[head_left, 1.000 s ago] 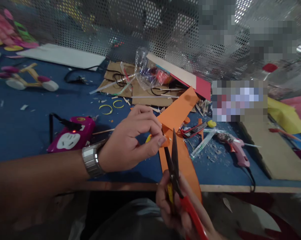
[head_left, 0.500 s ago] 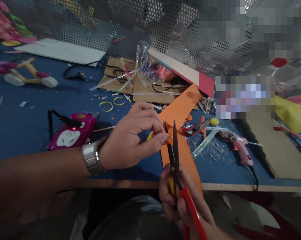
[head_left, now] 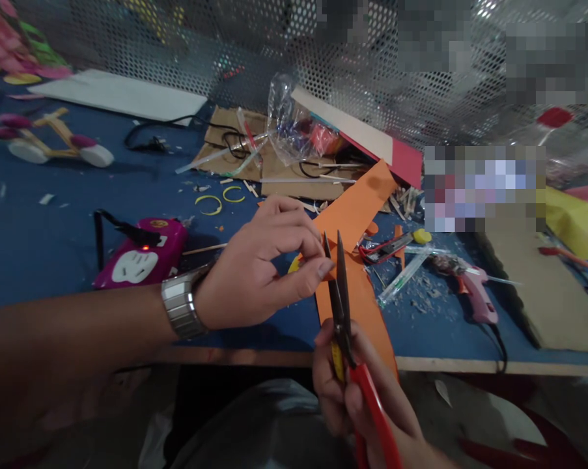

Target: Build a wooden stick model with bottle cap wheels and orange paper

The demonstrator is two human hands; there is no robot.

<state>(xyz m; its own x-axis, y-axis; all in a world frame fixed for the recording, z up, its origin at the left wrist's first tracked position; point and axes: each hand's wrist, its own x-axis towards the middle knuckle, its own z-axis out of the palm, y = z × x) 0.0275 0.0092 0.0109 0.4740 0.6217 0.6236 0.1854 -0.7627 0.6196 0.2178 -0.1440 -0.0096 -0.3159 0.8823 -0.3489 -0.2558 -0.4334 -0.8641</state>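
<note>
My left hand point(head_left: 269, 267), with a metal watch point(head_left: 179, 309) on its wrist, pinches a small orange piece point(head_left: 328, 275) between thumb and finger. My right hand point(head_left: 366, 397) grips red-handled scissors point(head_left: 342, 306), their dark blades slightly apart and pointing up beside the left fingertips. A small yellow item point(head_left: 338, 362) shows between the right fingers. Beneath both hands lie orange sheets point(head_left: 355, 205), one slanting up to the right and another reaching over the table's front edge.
On the blue table point(head_left: 157, 185), a purple power strip point(head_left: 140, 257) is at left, with a small stick bicycle point(head_left: 62, 140) farther back. Rightward are a cutter point(head_left: 389, 247), a pink glue gun point(head_left: 478, 296) and cardboard point(head_left: 542, 293). Plastic wrap point(head_left: 288, 124) lies behind.
The view has shifted very slightly. The scissor blades look a little closer together; both hands keep nearly the same pose and hold.
</note>
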